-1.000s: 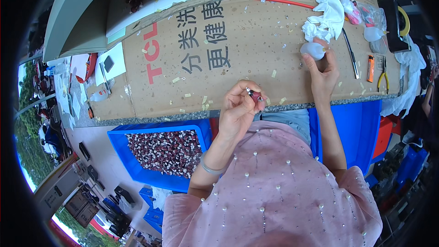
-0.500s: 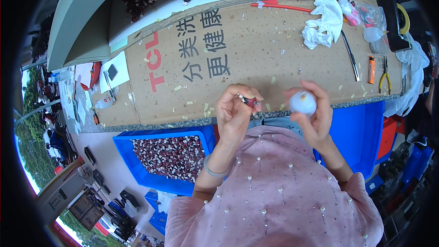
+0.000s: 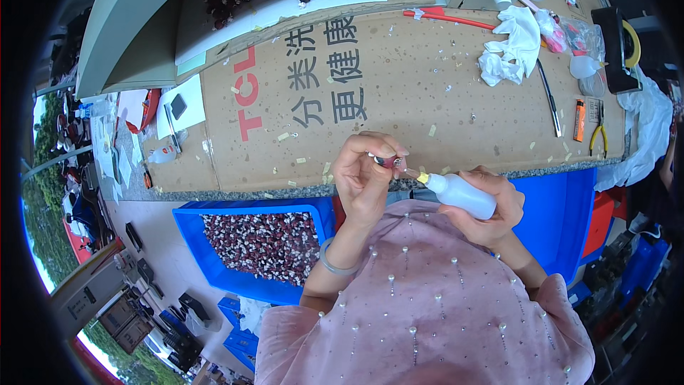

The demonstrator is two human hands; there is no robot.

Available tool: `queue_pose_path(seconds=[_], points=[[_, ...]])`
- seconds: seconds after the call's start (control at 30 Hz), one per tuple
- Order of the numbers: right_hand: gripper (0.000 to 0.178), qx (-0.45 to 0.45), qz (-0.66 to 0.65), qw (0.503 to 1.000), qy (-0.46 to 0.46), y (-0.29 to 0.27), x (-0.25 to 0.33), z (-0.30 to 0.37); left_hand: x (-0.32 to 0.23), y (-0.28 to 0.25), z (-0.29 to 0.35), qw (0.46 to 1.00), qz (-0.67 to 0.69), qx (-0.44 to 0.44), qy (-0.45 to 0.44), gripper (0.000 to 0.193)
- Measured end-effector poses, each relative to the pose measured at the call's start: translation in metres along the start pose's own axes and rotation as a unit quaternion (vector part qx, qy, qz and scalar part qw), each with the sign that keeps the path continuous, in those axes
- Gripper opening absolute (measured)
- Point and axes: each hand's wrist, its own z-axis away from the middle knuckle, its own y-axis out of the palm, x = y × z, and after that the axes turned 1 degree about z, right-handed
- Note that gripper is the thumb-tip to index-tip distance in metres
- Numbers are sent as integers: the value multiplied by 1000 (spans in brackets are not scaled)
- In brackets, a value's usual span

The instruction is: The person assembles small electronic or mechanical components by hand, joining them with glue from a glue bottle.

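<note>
Left hand (image 3: 367, 178) pinching small dark red piece (image 3: 388, 162) at fingertips, held chest-high above cardboard-covered bench (image 3: 456, 93). Right hand (image 3: 491, 203) closed round white squeeze bottle (image 3: 463, 194), yellow nozzle tip now touching piece. Half second ago bottle upright, apart from piece; now tilted in, so gluing step likely under way. Blue bin (image 3: 214, 264) of red pieces lower left. White rag (image 3: 509, 46), pliers (image 3: 597, 132) far right.

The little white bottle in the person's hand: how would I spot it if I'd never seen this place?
Start at the cardboard-covered bench and drop to its near edge. The right hand holds the small white squeeze bottle sideways. Its yellow nozzle points at a tiny part in the left hand.
</note>
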Motion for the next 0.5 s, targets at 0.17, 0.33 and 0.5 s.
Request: queue_pose_path(seconds=[0.17, 0.33, 0.5], points=[[48, -5, 9, 1000, -13, 4, -1, 0, -1, 0, 1, 1000, -13, -2, -3, 17], [47, 5, 15, 1000, -17, 5, 1, -1, -2, 0, 2, 1000, 8, -6, 3, 19], [47, 2, 21, 999, -37, 7, 1, -3, -3, 0, 3, 1000, 8, -5, 3, 19]])
